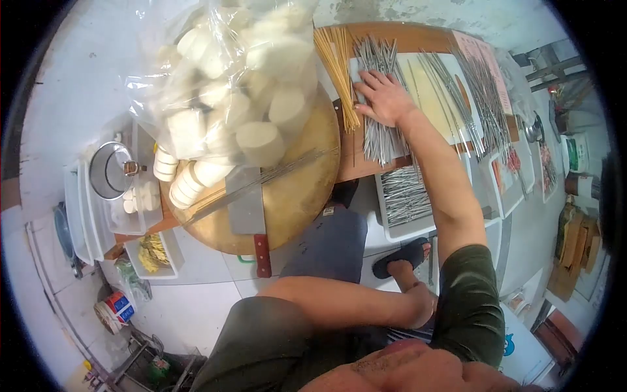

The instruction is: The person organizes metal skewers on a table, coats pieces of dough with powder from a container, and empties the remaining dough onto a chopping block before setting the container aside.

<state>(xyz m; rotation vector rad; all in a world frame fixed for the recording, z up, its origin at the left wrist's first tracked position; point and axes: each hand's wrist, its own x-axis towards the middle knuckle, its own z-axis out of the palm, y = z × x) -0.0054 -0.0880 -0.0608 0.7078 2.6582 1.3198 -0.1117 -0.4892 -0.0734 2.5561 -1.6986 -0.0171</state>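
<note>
My right hand (385, 99) lies with spread fingers on a bundle of thin metal skewers (382, 140) at the table's far side. Bamboo sticks (335, 72) lie just left of its fingertips. My left forearm crosses my body; the left hand (423, 306) is near my right sleeve, its fingers hidden. On the round wooden chopping board (307, 189) rests a cleaver (246, 206) with a red handle, and thin skewers (261, 179) lie across its blade. Sliced white rounds (189, 185) sit beside it, below a clear plastic bag (225, 85) full of thick white chunks.
More metal skewers (483, 91) fan out right of a pale board (428, 98). A white tray (405, 202) below holds more. Left stand a metal strainer (110, 171) and a tub of yellow food (153, 253). The cleaver's handle (262, 256) overhangs the chopping board's near edge.
</note>
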